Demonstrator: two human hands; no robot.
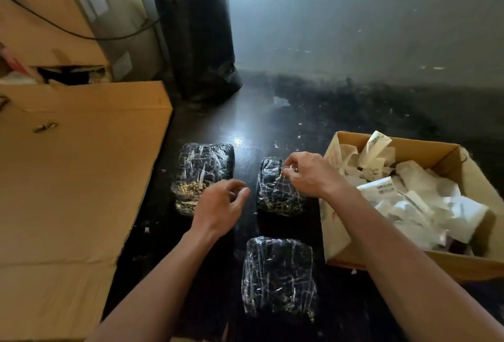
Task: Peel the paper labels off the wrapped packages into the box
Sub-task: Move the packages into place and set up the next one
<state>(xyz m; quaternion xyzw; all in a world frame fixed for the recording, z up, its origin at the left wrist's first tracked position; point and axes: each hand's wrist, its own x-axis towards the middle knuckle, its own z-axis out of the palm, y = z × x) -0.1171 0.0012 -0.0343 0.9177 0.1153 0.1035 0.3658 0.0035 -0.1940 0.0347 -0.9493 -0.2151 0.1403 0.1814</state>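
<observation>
The box (338, 249), open-topped cardboard, stands at the right and holds a heap of peeled white labels (409, 199) (barcodes show; print unreadable). Three black film-wrapped packages (278, 276) lie on the dark floor just left of it. The right hand (311, 175) pinches film atop the middle package (275, 191). The left hand (221, 205) hovers loosely spread over the far-left package (201, 167).

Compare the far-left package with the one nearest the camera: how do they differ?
The far-left package shows pale paper strips and yellowish patches under its wrap; the near package looks uniformly dark. The left hand overlaps the far-left package's near corner in view; no hand is at the near package. The far-left package lies beside the flattened cardboard, the near package beside the box. Both are dark bundles in crinkled clear film on the floor.
</observation>
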